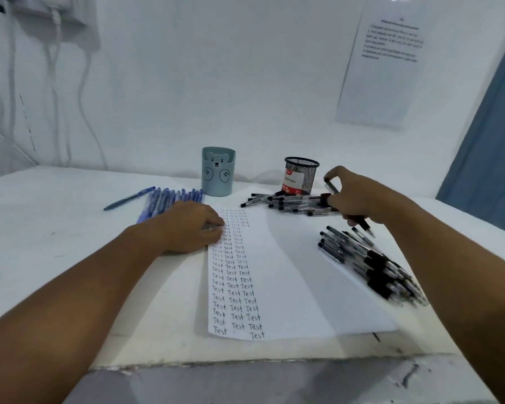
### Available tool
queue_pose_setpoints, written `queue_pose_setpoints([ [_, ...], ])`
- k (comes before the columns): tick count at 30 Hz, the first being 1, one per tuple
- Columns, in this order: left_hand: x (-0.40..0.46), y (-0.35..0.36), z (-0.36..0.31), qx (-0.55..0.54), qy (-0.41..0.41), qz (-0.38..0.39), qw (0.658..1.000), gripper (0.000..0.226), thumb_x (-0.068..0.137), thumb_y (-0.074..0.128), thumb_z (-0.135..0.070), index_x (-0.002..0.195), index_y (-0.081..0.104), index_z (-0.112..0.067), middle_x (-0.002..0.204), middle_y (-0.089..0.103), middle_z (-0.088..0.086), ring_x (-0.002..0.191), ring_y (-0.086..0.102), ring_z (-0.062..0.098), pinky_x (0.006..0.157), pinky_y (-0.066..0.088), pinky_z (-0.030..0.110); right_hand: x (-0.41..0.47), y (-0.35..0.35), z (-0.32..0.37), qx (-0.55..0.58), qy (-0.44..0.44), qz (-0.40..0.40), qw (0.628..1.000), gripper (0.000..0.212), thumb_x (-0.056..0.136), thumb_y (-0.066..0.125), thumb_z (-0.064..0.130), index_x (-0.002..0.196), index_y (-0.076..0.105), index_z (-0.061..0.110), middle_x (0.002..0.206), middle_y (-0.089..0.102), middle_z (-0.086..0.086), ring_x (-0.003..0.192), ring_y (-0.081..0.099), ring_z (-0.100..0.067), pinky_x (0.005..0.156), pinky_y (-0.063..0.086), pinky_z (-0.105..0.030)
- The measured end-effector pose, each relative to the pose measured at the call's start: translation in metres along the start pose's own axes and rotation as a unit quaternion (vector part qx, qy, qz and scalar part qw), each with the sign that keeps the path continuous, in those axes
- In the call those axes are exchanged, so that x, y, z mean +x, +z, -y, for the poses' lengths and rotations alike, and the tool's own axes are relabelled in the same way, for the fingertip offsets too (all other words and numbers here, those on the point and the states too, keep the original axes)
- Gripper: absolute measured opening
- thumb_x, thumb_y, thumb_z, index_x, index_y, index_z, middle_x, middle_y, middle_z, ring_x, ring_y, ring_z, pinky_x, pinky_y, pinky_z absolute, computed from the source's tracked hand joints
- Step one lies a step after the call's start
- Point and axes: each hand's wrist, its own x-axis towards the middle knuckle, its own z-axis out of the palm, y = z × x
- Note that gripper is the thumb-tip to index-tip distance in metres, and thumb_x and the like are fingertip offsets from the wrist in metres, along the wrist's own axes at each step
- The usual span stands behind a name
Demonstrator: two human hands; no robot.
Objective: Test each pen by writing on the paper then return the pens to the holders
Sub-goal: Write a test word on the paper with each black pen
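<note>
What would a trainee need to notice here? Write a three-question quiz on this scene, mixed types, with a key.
1. True or false: pens stand in the mesh holder.
2. Which hand grips a black pen?
A. left hand
B. right hand
C. neither
3. Fill in: the word written in columns on the paper is ____.

Key
1. False. No pen shows above its rim, nor above that of the bear holder; the blue pens and the black pens lie on the table.
2. B. The right hand holds it; the left hand rests on the paper's edge.
3. Test.
</note>
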Motion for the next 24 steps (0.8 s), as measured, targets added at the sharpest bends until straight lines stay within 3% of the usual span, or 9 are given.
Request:
queue_pose_setpoints([
  [4, -0.002, -0.001, 0.001, 0.001, -0.002, 0.006, 1.0, 0.04, 0.096, 0.048, -0.044, 0.128, 0.061, -0.025, 0.134, 0.058, -0.009, 0.122, 0.051, 0.008, 0.11, 0.034, 0.034, -0.004, 0.001, -0.012, -0.064, 0.016, 0.05, 0.997, 0.04, 0.086, 0.056, 0.004, 0.123, 0.045, 0.016, 0.083, 0.062, -0.014, 0.063, 0.06, -0.029, 0.07, 0.062, -0.043],
  [9, -0.004, -0.003, 0.0, -0.014, -0.005, 0.018, 1.0, 0.063, 0.08, 0.035, -0.055, 0.127, 0.062, -0.025, 0.133, 0.058, -0.01, 0.123, 0.05, 0.009, 0.11, 0.034, 0.036, -0.013, -0.005, -0.008, -0.135, 0.031, 0.115, 0.984, 0.042, 0.084, 0.065, 0.005, 0.124, 0.055, 0.009, 0.068, 0.054, -0.008, 0.064, 0.053, -0.026, 0.051, 0.045, -0.026],
  [20, -0.004, -0.002, 0.001, -0.01, 0.0, 0.016, 1.0, 0.062, 0.079, 0.035, -0.055, 0.125, 0.064, -0.025, 0.131, 0.06, -0.01, 0.121, 0.052, 0.008, 0.109, 0.034, 0.034, -0.011, -0.01, -0.007, -0.158, 0.07, 0.178, 0.969, 0.049, 0.08, 0.068, 0.004, 0.127, 0.057, -0.003, 0.077, 0.054, -0.009, 0.068, 0.052, -0.027, 0.05, 0.04, -0.024],
  [24, -0.004, -0.002, 0.001, -0.021, -0.002, 0.01, 1.0, 0.077, 0.071, 0.027, -0.067, 0.124, 0.065, -0.026, 0.13, 0.06, -0.011, 0.121, 0.052, 0.008, 0.109, 0.035, 0.033, -0.012, -0.009, -0.003, -0.163, 0.062, 0.155, 0.972, 0.035, 0.087, 0.062, 0.01, 0.121, 0.062, 0.002, 0.083, 0.055, -0.01, 0.071, 0.054, -0.027, 0.056, 0.043, -0.027],
])
